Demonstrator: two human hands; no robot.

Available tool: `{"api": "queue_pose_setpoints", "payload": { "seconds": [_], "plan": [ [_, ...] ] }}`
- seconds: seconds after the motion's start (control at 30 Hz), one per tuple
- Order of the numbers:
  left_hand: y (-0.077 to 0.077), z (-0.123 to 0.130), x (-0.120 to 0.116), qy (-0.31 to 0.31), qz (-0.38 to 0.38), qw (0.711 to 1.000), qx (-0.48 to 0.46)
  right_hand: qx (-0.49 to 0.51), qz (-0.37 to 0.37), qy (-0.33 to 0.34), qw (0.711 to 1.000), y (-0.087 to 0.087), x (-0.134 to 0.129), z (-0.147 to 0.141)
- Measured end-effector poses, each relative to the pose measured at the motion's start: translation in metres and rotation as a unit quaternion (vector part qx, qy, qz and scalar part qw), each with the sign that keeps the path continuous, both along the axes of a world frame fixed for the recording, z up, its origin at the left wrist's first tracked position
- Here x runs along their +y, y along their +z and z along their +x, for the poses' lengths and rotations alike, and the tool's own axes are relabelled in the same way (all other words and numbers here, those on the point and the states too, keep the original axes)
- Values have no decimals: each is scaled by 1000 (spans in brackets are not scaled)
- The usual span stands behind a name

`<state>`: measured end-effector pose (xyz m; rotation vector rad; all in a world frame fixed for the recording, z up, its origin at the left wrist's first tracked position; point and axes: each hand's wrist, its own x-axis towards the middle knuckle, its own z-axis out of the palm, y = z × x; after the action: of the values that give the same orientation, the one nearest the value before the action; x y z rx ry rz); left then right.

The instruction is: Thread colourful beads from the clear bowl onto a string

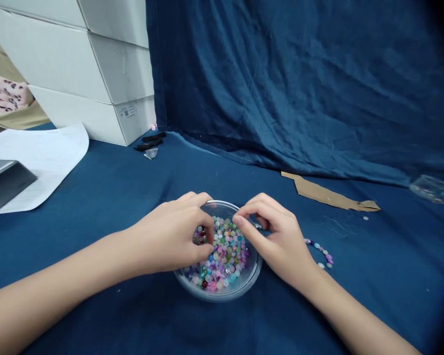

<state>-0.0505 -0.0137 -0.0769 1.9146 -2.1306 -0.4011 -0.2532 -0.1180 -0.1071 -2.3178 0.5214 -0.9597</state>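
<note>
A clear round plastic bowl (259, 268) holds many small round beads (225, 251) in pink, purple, blue, green and white. My left hand (181, 231) reaches over the bowl's left side, its thumb and index fingertips curled almost together just above the beads. Whether a bead sits between them cannot be made out. At the bowl's right rim is my right hand (276, 231), with thumb and index finger pinched together. Anything in that pinch is too small to name. Just right of this hand, a curved strand of beads (323, 251) lies on the blue cloth.
White boxes (74, 64) are stacked at the back left, near a paper sheet (55, 158) and a dark grey device (7, 182). Behind hangs a blue curtain (281, 74). A torn cardboard strip (325, 195) and a clear container (434, 190) lie at the right.
</note>
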Motion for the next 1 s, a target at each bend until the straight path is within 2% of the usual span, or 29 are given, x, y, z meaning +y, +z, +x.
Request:
{"api": "queue_pose_setpoints", "payload": {
  "seconds": [0.13, 0.33, 0.5, 0.6, 0.8, 0.87, 1.0],
  "plan": [
    [-2, 0, -3, 12, 5, 1000, 18, 1, 10, -1, 1000, 1, 1, 0],
    [-5, -2, -2, 12, 3, 1000, -3, 3, 38, 4, 999, 1, 2, 0],
    [-6, 0, -1, 17, -3, 999, 33, 8, 40, -3, 999, 0, 2, 1],
    [-8, 2, -2, 11, -42, 998, 55, 8, 44, -6, 999, -1, 1, 1],
    [-7, 4, -5, -10, -220, 969, 114, -22, 45, -19, 999, -2, 2, 1],
    [-5, 2, -5, -19, -232, 959, 164, -56, 38, -23, 997, -2, 4, 0],
    [-3, -2, -5, -17, -201, 938, 281, -110, 6, -22, 994, -2, 7, -3]
  ]
}}
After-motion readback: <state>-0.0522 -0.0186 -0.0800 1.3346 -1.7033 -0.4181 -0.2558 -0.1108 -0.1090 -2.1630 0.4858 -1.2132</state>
